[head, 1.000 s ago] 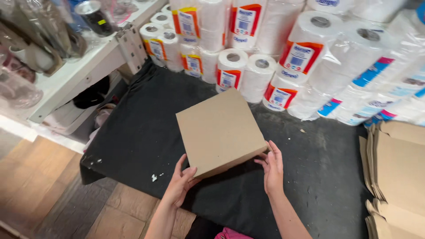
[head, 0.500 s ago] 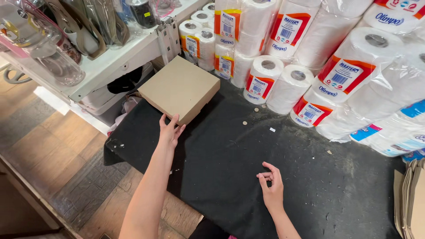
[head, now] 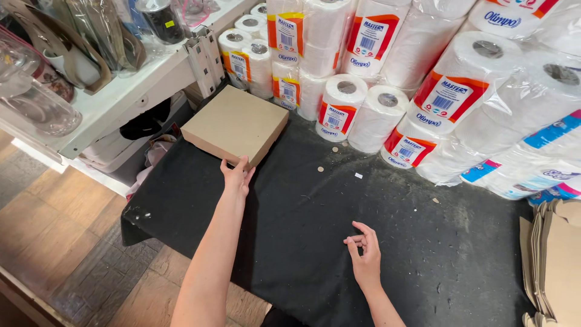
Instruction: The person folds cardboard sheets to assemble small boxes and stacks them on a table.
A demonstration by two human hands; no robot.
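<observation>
1. Cardboard box [head: 236, 124]: it is flat, square and plain brown, with a closed, unmarked top and low side walls. Its edges look crisp and its near corner points toward you.
2. The box lies on the black cloth [head: 302, 224] that covers the table, at the far left part of the cloth.
3. Just behind the box stand the wrapped paper rolls [head: 339, 106], white with red and orange labels; the box's far corner sits close to them, though you cannot tell whether it touches.
4. To the left of the box runs a white shelf [head: 121, 100], with clear wrapped glassware above it.
5. Your left hand [head: 237, 175] reaches out with a straight arm to the box's near edge. The fingers are stretched out and close together, with their tips against the near side wall. They press rather than clamp; nothing is gripped.
6. Your right hand [head: 365, 257] is well away from the box, nearer to you and to the right, just above the cloth. Its fingers are loosely curled, with thumb and forefinger tips close together. You cannot tell whether anything is pinched between them.
7. Far to the right of the box, at the cloth's edge, lies a stack of flat brown cardboard sheets [head: 554, 260].
8. Small pale crumbs [head: 358, 175] lie on the cloth to the right of the box, in front of the rolls.
</observation>
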